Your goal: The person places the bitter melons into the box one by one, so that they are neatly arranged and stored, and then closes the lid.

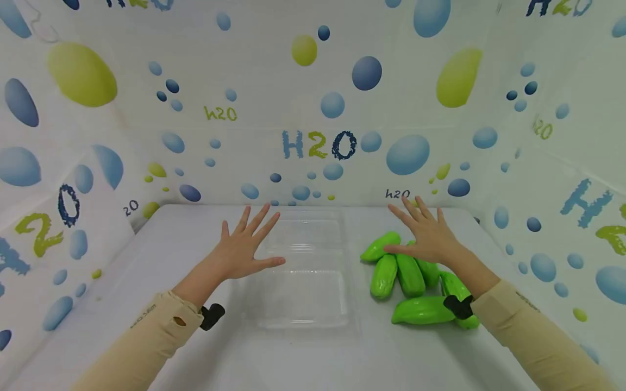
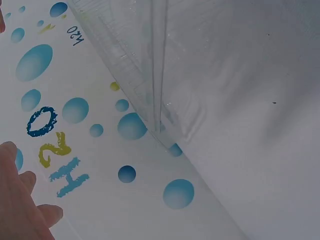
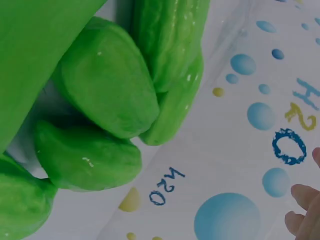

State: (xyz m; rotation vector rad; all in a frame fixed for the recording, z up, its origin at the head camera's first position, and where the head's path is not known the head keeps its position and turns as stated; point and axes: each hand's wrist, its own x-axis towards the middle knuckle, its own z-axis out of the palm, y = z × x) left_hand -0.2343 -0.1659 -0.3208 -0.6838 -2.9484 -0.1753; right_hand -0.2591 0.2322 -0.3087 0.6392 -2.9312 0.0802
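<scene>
Currently nothing is gripped by either hand. Fingers [image 1: 258, 219] of the left hand [image 1: 237, 253] are spread wide, held up over the left side of the clear plastic container [image 1: 303, 298]; those of the right hand [image 1: 431, 241] are spread likewise, held over the far part of the green vegetables [image 1: 409, 275]. Contact cannot be confirmed: only overlap is shown in the head view. Vegetables are piled on the desk [image 1: 313, 361], just right of the container, none seen inside it. Container is set between the hands, two sections, nearer and farther. Progress, as judged: no vegetable is picked up, the whole pile is left to be handled. Whether a start or a pause is shown cannot be told.
</scene>
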